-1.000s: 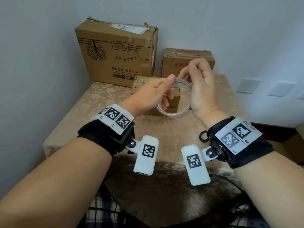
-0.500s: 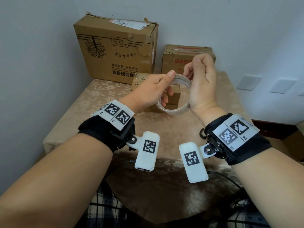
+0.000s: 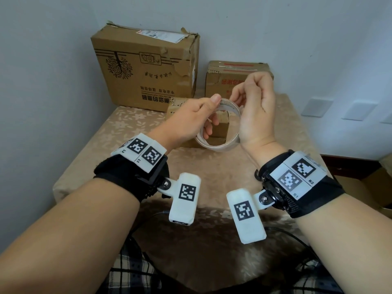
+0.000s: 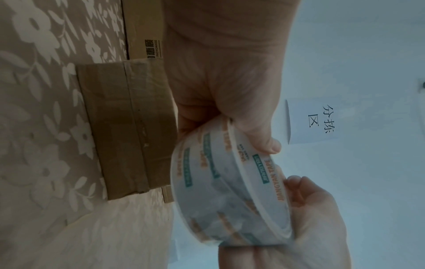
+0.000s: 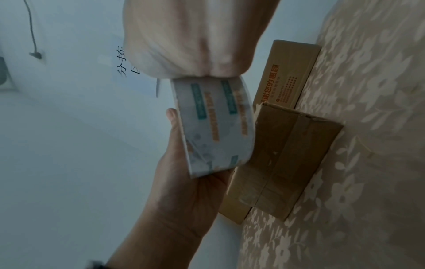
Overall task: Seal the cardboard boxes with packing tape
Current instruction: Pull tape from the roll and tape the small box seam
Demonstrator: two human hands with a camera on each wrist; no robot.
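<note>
Both hands hold a roll of clear packing tape point(image 3: 220, 143) in the air above the table. My left hand point(image 3: 191, 122) grips the roll point(image 4: 230, 191), thumb on the outer rim and fingers through the core. My right hand point(image 3: 254, 107) has curled fingers on the roll's top edge point(image 5: 214, 125); whether they pinch a tape end I cannot tell. A small cardboard box point(image 3: 220, 128) lies on the table just behind the roll, with old tape on its flaps point(image 4: 128, 127) point(image 5: 287, 158). Two more boxes stand at the back: a large one point(image 3: 146, 68) and a medium one point(image 3: 227, 79).
The table carries a beige flowered cloth point(image 3: 131, 132) and stands in a corner between a left wall and a back wall. Cables point(image 3: 292, 234) run over its near edge by my lap. A paper sign point(image 4: 322, 120) hangs on the wall.
The hands and the roll have stayed in nearly the same place. The right hand's fingers have shifted on the roll's top edge and curled tighter.
</note>
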